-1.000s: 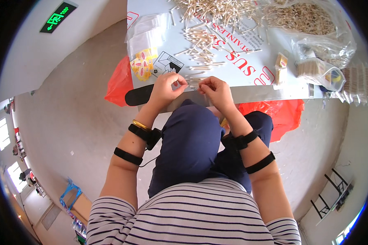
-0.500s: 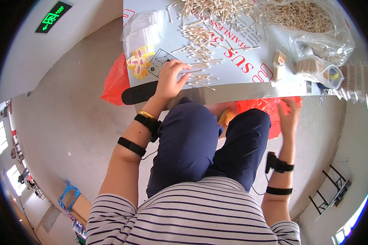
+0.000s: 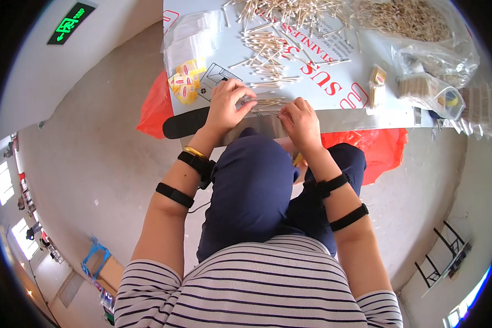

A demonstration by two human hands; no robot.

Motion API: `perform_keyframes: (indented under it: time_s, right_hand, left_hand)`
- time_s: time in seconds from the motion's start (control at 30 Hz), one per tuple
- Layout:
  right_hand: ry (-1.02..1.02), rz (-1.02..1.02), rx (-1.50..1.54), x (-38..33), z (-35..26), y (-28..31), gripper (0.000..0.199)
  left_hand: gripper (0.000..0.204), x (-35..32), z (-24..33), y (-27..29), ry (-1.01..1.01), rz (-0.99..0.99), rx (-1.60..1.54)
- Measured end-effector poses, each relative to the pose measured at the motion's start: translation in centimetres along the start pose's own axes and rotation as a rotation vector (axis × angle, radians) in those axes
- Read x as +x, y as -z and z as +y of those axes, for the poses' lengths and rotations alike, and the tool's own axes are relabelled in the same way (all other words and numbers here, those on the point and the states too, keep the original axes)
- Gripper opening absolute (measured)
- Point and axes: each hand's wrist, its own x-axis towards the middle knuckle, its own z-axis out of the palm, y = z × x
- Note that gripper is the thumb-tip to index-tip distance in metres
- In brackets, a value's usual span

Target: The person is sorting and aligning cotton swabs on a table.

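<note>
A small row of cotton swabs (image 3: 269,102) lies near the front edge of the table, between my two hands. My left hand (image 3: 225,106) curls at their left ends, thumb and forefinger closing on the tips. From the right, my right hand (image 3: 303,124) reaches over the table edge, its fingers pinched on the swab ends; the exact contact is partly hidden. Just beyond lies a loose pile of cotton swabs (image 3: 268,49), spreading into a larger heap (image 3: 295,10) farther back. Yellow printed cards (image 3: 186,82) and clear plastic bags (image 3: 188,44) lie left of my left hand.
At the right stand small filled packets (image 3: 377,87), packed bundles in clear plastic (image 3: 421,90) and a big clear bag of swabs (image 3: 404,22). Red plastic bags hang at the table's left (image 3: 156,106) and below its front edge (image 3: 385,153). My knees (image 3: 251,180) are close under the table.
My right hand has moved left and up from beside the red bag to the swabs at the table edge, its fingers closing. The left hand has barely moved.
</note>
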Motion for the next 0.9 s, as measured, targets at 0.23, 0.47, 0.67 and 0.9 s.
perform_keyframes:
  time_s: [0.23,0.47,0.67,0.9]
  right_hand:
    - [-0.009,0.016,0.005,1.5,-1.0,0.6,0.018]
    - [0.05,0.111,0.051,2.5,-0.1,1.6,0.019]
    - [0.0,0.087,0.085,3.1,0.6,0.6,0.014]
    - [-0.012,0.072,0.083,3.0,0.5,0.2,0.011]
  left_hand:
    - [0.013,-0.5,-0.1,-0.2,0.016,-0.032,0.034]
    - [0.013,0.0,0.6,-0.2,0.036,0.003,0.025]
    - [0.013,0.4,0.7,-0.3,0.064,-0.003,0.049]
    - [0.011,0.9,0.7,-0.1,0.068,0.022,0.02]
